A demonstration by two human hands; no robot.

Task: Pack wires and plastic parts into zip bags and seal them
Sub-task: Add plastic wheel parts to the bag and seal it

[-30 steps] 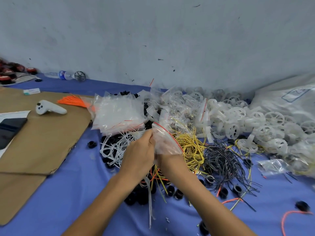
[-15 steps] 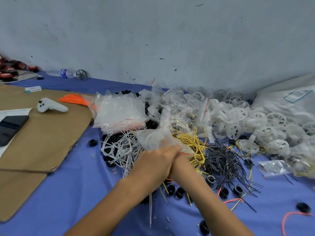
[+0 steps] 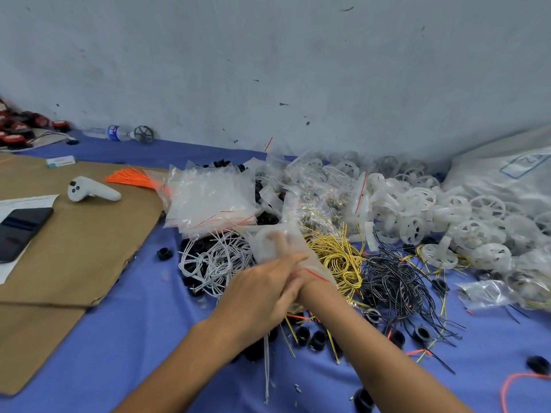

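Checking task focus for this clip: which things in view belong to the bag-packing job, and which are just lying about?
Job: zip bag over the right hand, held by the left hand; stack of empty bags; white wires; yellow wires; black wires; white plastic wheels.
Lying about: controller; phone; water bottle; cardboard.

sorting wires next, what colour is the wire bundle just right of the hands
Yellow. The wire bundle has a glossy, slightly golden sheen, and the head view shows it best.
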